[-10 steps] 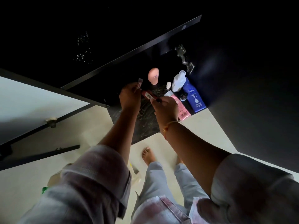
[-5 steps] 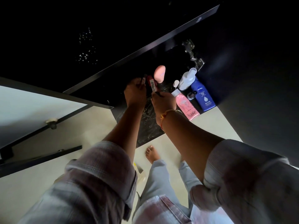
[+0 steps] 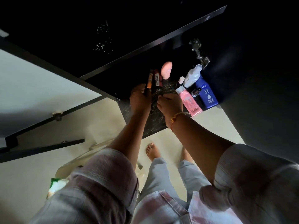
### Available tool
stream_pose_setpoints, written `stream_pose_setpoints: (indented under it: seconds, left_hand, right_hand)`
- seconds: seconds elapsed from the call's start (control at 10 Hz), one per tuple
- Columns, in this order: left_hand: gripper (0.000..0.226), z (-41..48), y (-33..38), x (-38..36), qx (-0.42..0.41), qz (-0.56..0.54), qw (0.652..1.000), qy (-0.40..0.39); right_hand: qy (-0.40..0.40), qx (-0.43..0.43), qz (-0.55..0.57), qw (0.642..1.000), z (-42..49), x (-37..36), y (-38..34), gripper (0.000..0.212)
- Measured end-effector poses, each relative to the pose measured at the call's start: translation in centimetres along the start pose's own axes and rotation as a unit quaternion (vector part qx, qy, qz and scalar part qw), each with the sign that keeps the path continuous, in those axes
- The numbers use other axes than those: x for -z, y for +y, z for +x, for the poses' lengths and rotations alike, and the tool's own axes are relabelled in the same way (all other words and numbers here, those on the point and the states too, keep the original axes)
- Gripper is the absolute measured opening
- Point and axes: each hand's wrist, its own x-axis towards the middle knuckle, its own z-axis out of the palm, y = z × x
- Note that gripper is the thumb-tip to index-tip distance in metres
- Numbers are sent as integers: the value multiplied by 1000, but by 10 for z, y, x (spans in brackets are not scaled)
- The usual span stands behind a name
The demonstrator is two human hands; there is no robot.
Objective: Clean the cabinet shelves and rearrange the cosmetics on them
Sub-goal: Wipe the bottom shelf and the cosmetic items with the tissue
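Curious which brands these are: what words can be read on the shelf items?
"NIVEA", "Body milk": blue bottle.
"POND'S": pink tube.
"WILD STONE": dark red stick.
Too blurred to read: finer print on these, the peach egg-shaped case, the orange stick in the left hand.

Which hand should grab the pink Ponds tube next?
Right, probably. The right hand lies just beside the pink Ponds tube, while the left hand is farther off and grips an orange tube.
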Motion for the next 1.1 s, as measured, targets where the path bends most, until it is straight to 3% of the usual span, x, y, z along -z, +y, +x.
stream_pose_setpoints:
  seconds: [0.1, 0.2, 0.3, 0.4, 0.5, 0.7, 0.9, 1.1]
  left_hand:
    - [23, -36, -9, 11, 15, -11, 1000, 2]
    - [14, -88, -27, 31, 20, 4, 999, 25]
    - [13, -137, -44, 49, 65, 16, 996, 57]
    - [23, -198, -83, 70, 153, 16, 984, 94]
    - [22, -244, -126, 104, 213, 3, 966, 149]
    - [34, -288, -221, 169, 334, 14, 908, 251]
    - [43, -296, -316, 217, 423, 0, 865, 272]
    - [56, -277, -363, 232, 422, -29, 876, 231]
  right_hand:
    - [-25, 3, -34, 999, -17, 6, 8, 11]
    - [-77, 48, -148, 985, -51, 7, 22, 16]
    - [-128, 146, -264, 945, -85, 1, 33, 17]
    - [-219, 177, -350, 894, -128, -14, 60, 16]
    - [-313, 199, -435, 820, -162, -39, 86, 25]
    - [-416, 242, -529, 699, -219, -100, 119, 39]
    - [-444, 263, -573, 637, -256, -164, 157, 46]
    - [-433, 269, -614, 603, -270, -204, 181, 49]
